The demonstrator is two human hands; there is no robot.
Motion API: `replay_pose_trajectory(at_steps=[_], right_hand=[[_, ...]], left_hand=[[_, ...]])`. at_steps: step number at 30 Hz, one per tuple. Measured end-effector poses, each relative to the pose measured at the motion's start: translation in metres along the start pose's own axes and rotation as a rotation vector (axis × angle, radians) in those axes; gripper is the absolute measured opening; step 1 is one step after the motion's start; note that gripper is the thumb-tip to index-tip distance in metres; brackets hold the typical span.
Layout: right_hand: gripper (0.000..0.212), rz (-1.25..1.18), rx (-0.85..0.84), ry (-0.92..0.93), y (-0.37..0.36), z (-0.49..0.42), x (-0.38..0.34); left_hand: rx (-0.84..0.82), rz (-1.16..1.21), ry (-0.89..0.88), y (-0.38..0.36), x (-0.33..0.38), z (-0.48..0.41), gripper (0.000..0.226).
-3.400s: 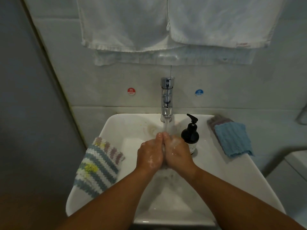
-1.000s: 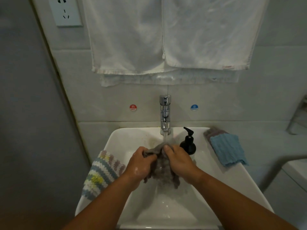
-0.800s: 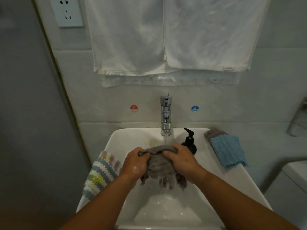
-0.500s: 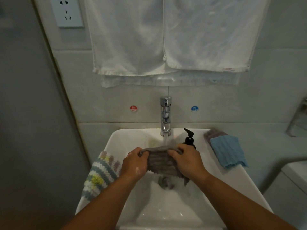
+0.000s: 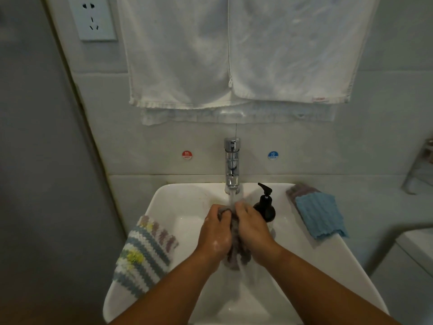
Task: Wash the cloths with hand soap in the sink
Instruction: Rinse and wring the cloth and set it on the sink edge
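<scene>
Drawn together from the spread they held half a second ago, the person's two hands now squeeze the grey cloth [image 5: 235,253] into a bunch, where it had been stretched flat between them. The left hand [image 5: 214,233] curls its fingers round the cloth's left side, with suds on its back. The right hand [image 5: 251,228] grips the other side, fingers folded over the top edge. The hands sit knuckle to knuckle, and the cloth's lower end hangs out beneath them over the basin.

Water [image 5: 232,198] runs from the chrome tap [image 5: 232,165] straight onto the top of the cloth and the fingertips. All of this is inside the white sink [image 5: 164,195], towards its back.

A black soap bottle [image 5: 266,207] with a pump stands on the sink's back ledge, just beside the right hand. On the left rim lies a knitted cloth [image 5: 145,252] striped in blue, white, mauve and yellow, part of it hanging over the outer edge. On the right rim a blue ribbed cloth [image 5: 319,215] rests on top of a mauve-grey cloth [image 5: 297,190], of which only the far corner shows.

On the tiled wall behind the tap, a red HOT sticker [image 5: 187,155] sits to the left and a blue COLD sticker [image 5: 272,155] to the right. Two white towels [image 5: 178,55] hang above, and a wall socket [image 5: 96,17] is at upper left.
</scene>
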State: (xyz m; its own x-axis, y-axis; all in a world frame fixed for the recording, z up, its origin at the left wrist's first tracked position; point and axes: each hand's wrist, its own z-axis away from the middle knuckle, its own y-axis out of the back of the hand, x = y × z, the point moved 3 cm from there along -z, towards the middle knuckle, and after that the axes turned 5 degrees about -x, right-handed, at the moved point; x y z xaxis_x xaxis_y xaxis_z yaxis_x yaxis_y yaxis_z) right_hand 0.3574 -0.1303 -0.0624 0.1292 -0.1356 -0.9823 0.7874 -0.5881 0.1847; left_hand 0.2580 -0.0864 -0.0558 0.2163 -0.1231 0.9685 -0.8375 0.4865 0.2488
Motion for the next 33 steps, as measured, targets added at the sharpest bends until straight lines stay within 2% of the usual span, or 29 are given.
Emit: replay_pose_trajectory(at_steps=[2,4,6,9,13,17,22,25,28,31,33], right_hand=[[0.023,-0.013,-0.062,0.020,-0.007,0.004,0.002],[0.014,0.036,-0.052,0.096,-0.008,0.005,0.003],[0.010,0.021,0.017,0.180,-0.004,0.004,-0.002],[0.016,-0.003,0.088,0.207,-0.002,-0.001,-0.009],[0.030,-0.005,0.038,0.112,-0.006,-0.006,-0.003],[0.042,-0.207,-0.040,0.024,-0.007,-0.006,0.001],[0.018,-0.360,0.020,0.021,-0.006,-0.015,0.008],[0.011,-0.444,0.023,-0.012,-0.009,-0.018,0.014],[0.018,-0.469,-0.014,-0.031,-0.016,-0.018,0.017],[0.014,-0.212,0.011,0.046,-0.013,-0.014,0.014],[0.010,-0.123,-0.010,0.100,-0.014,-0.012,0.017]], left_hand=[[0.083,-0.052,-0.016,0.000,0.000,-0.004,0.014],[0.134,-0.053,0.014,0.002,-0.002,-0.009,0.018],[0.086,-0.033,0.066,-0.002,-0.006,-0.010,0.031],[-0.041,0.062,0.125,-0.015,-0.008,-0.003,0.030],[-0.085,0.185,0.084,-0.019,-0.011,-0.003,0.021],[-0.066,0.354,0.067,-0.013,-0.010,-0.004,0.024],[-0.045,0.488,0.076,-0.010,-0.011,-0.003,0.030],[-0.072,0.418,0.147,-0.017,-0.020,-0.002,0.038],[-0.063,0.349,0.114,-0.022,-0.026,-0.006,0.031],[0.024,0.176,0.030,-0.019,-0.030,-0.011,0.021],[0.080,0.067,0.013,-0.015,-0.032,-0.015,0.018]])
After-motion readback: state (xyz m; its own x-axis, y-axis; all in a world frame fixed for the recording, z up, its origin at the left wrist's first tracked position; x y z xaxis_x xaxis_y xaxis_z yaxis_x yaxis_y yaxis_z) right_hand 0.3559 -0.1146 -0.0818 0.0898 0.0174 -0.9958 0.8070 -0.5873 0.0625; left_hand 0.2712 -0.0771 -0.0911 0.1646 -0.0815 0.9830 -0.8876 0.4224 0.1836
